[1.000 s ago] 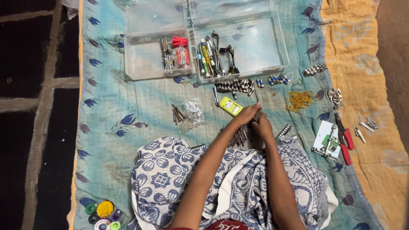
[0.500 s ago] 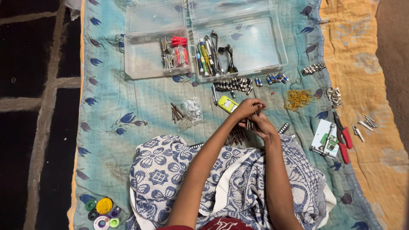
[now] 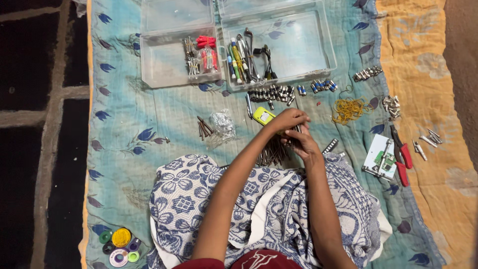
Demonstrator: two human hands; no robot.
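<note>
Metal nails (image 3: 271, 153) at frame centre are pinched between the left hand (image 3: 288, 120) and right hand (image 3: 301, 142), both arms bent inward.

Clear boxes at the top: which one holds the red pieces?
The left box, the smaller one. Its red pieces lie against the right wall; the right box holds tools with yellow and green handles instead.

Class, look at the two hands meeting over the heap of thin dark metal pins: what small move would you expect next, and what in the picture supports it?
Probably the left hand and right hand draw apart slightly to free one piece. They are pressed together above the heap of thin dark metal pins, fingers curled around something too small to identify.
</note>
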